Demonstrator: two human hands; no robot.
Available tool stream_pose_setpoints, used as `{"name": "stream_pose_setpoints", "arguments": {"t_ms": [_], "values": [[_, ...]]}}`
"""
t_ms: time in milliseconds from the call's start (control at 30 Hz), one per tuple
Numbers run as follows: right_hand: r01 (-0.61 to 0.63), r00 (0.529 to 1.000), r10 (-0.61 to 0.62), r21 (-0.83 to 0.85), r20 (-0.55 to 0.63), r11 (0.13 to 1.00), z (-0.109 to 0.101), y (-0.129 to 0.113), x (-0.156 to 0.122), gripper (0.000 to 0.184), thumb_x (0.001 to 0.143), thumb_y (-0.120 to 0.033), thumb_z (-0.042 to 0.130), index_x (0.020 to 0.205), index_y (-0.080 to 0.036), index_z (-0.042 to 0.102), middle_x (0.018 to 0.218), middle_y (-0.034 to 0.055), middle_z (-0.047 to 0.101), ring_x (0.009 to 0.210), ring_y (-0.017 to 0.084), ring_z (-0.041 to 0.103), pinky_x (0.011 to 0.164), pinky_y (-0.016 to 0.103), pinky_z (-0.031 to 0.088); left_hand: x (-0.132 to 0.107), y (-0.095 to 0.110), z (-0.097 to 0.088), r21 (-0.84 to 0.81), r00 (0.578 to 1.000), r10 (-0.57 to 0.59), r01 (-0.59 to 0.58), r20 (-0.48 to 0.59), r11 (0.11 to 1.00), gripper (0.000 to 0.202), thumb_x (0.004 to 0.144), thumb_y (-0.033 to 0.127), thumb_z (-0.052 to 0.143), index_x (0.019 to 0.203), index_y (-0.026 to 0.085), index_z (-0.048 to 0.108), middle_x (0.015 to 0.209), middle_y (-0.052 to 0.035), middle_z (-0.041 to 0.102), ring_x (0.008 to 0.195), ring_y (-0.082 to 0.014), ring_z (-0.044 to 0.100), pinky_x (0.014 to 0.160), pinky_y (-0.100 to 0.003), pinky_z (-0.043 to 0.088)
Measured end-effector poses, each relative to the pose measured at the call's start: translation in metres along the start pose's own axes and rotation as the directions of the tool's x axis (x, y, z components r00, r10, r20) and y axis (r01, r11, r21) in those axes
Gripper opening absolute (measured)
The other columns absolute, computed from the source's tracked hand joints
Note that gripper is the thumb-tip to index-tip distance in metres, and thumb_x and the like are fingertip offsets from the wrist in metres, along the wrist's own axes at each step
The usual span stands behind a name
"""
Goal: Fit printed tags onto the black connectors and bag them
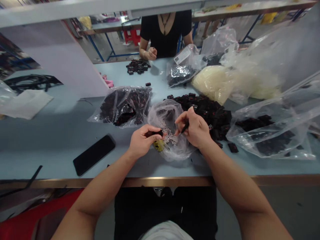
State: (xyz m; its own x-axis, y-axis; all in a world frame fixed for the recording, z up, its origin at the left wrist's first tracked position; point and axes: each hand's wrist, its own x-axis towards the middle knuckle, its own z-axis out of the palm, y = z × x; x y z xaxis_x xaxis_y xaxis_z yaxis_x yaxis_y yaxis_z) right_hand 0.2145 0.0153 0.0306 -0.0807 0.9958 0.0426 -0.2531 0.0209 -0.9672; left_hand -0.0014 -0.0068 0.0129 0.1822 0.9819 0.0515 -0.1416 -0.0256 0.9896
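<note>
My left hand [143,141] is curled around a small black piece [157,133], pinching it between thumb and fingers. My right hand [196,128] grips a slim black piece [185,127] in its fingertips, with the tip pointing towards my left hand. Between my hands lies a clear plastic bag [167,128] holding silvery scraps, and a yellow item [158,145] shows just below my left hand. A loose heap of small black parts [205,115] lies on the table right behind my right hand.
A pale blue table [57,133] with a brown front edge [165,182] stretches across the view. On it are a black phone [93,155], bags of black parts [123,106] and a bag of cream material [212,83]. Across the table, a co-worker's hands [151,53] work beside a small black pile [137,66].
</note>
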Motion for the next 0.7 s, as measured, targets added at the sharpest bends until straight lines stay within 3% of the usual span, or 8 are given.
{"name": "stream_pose_setpoints", "arguments": {"t_ms": [167,300,433,600,700], "values": [[-0.030,0.998,0.033,0.045,-0.052,0.999,0.0038,-0.0068,-0.0018,0.077,0.083,-0.095,0.053,0.077,-0.022,0.076,0.056,-0.0005,0.056,0.038,0.011,0.044,0.043,0.031,0.053,0.0005,-0.0053,-0.0009,0.064,0.998,0.070,-0.069,-0.004,0.996,0.039,0.072,0.041,0.096,0.096,0.019,0.072,0.087,-0.0052,0.084,0.086,-0.0268,0.084,0.079,-0.036,0.070],[-0.065,0.998,0.066,0.034,-0.009,0.997,0.0039,-0.0057,-0.0031,0.081,0.083,-0.097,0.048,0.083,-0.021,0.077,0.061,0.0035,0.066,0.042,0.014,0.055,0.044,0.031,0.053,0.0006,-0.0100,-0.0030,0.124,0.993,0.114,-0.113,-0.001,0.986,0.039,0.072,0.041,0.096,0.095,0.020,0.071,0.087,-0.0044,0.084,0.082,-0.0247,0.084,0.074,-0.032,0.069],[-0.063,0.998,0.062,0.055,0.027,0.997,0.0038,-0.0041,-0.0028,0.079,0.083,-0.097,0.049,0.085,-0.022,0.075,0.062,0.0031,0.067,0.044,0.015,0.057,0.048,0.034,0.058,-0.0018,-0.0082,-0.0034,0.216,0.989,0.149,-0.147,0.008,0.965,0.036,0.076,0.048,0.092,0.091,0.020,0.074,0.086,-0.0051,0.084,0.081,-0.0248,0.084,0.075,-0.032,0.069],[-0.055,0.997,0.048,0.107,0.066,0.993,0.0049,-0.0043,-0.0039,0.068,0.077,-0.090,0.068,0.081,-0.022,0.073,0.066,0.0028,0.067,0.052,0.017,0.062,0.051,0.035,0.061,-0.0038,-0.0050,-0.0030,0.287,0.975,0.224,-0.213,-0.006,0.934,0.037,0.079,0.051,0.089,0.093,0.021,0.074,0.085,-0.0039,0.084,0.081,-0.0234,0.084,0.074,-0.030,0.069],[-0.051,0.994,0.039,0.112,0.103,0.992,0.0051,-0.0038,-0.0050,0.054,0.073,-0.074,0.085,0.081,-0.022,0.073,0.067,0.0011,0.064,0.058,0.017,0.064,0.052,0.033,0.061,-0.0042,-0.0061,-0.0035,0.322,0.966,0.257,-0.242,-0.005,0.915,0.040,0.079,0.054,0.088,0.094,0.020,0.074,0.084,-0.0046,0.083,0.078,-0.0219,0.083,0.071,-0.028,0.068]]}}
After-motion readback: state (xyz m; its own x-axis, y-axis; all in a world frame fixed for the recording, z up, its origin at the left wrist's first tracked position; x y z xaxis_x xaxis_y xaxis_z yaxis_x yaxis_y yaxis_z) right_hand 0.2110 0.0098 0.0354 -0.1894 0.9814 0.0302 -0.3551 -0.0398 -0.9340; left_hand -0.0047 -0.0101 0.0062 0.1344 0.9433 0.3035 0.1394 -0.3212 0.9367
